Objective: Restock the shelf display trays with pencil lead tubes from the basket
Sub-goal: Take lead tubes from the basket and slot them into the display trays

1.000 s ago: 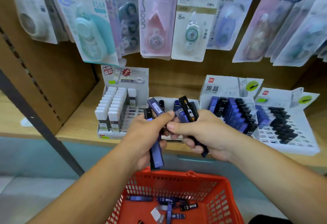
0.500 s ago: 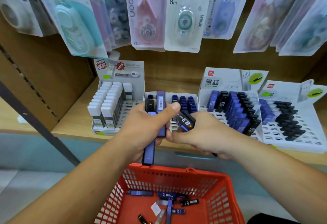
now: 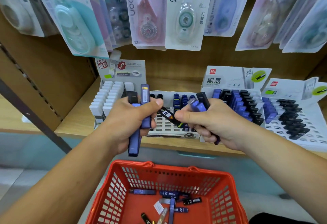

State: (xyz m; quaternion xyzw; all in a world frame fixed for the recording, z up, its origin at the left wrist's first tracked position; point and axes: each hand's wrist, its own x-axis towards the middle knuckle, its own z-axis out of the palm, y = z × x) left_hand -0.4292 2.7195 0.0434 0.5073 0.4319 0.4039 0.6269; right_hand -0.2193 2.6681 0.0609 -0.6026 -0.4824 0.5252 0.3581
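My left hand (image 3: pixel 129 119) grips several blue and black lead tubes (image 3: pixel 135 140) upright in front of the shelf. My right hand (image 3: pixel 210 119) holds another bunch of blue and black tubes (image 3: pixel 200 104). A black tube with a white label (image 3: pixel 167 115) lies slanted between the two thumbs, its lower end in my right hand's pinch. Behind the hands sits the middle display tray (image 3: pixel 169 128) with a few dark tubes at its back. The red basket (image 3: pixel 113 184) below holds several loose tubes (image 3: pixel 171 204).
A tray of white tubes (image 3: pixel 108 98) stands on the left of the wooden shelf (image 3: pixel 74 123). Two trays of blue and black tubes (image 3: pixel 242 103) (image 3: pixel 290 116) stand on the right. Correction tape packs (image 3: pixel 187 13) hang above the trays.
My hands have drawn apart. The black labelled tube now stretches between them, and my right hand's bunch has lifted to the right. The view has shifted closer to the shelf.
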